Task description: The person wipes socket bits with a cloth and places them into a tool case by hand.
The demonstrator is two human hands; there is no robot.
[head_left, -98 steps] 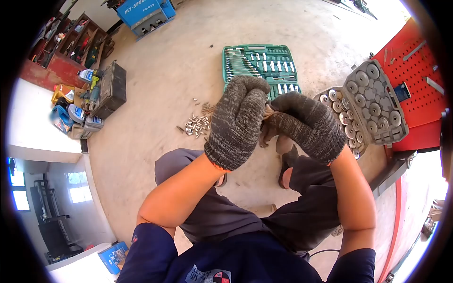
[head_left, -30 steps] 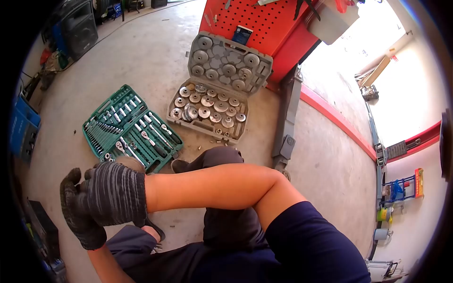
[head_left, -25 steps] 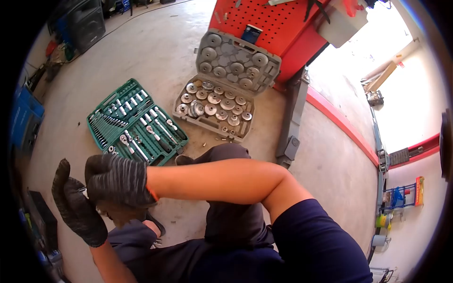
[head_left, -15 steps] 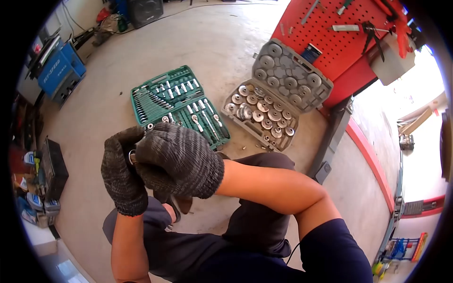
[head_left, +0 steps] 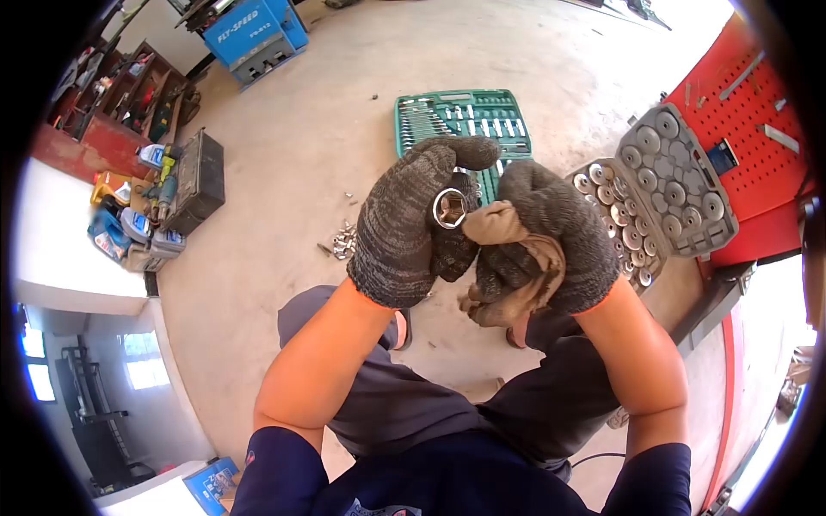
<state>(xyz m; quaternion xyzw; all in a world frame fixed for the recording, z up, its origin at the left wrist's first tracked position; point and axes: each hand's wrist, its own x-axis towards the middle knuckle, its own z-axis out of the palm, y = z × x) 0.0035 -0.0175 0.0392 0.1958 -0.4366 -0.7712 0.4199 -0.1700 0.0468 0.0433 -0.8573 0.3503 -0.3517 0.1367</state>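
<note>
A shiny metal socket (head_left: pixel 449 209) is held in my left hand (head_left: pixel 413 219), its round open end facing up toward me. My right hand (head_left: pixel 555 236) grips a brown cloth (head_left: pixel 516 249), one bunched end of it pointing at the socket's rim. Both hands wear dark grey knitted gloves and are close together above my knees. Partly hidden behind them lies an open green tool case (head_left: pixel 465 103) with wrenches and sockets. A pile of small metal sockets (head_left: pixel 344 241) rests on the floor, left of my left hand.
An open grey case of round metal cups (head_left: pixel 680 181) leans by a red pegboard (head_left: pixel 740 129) at the right. At the left are a black toolbox (head_left: pixel 200 181) and several bottles (head_left: pixel 138 224). A blue machine (head_left: pixel 254 39) stands at the back left.
The view has swung back left from the grey case. My hands have moved apart from their overlapped pose, and the socket and cloth now show clearly between them.
</note>
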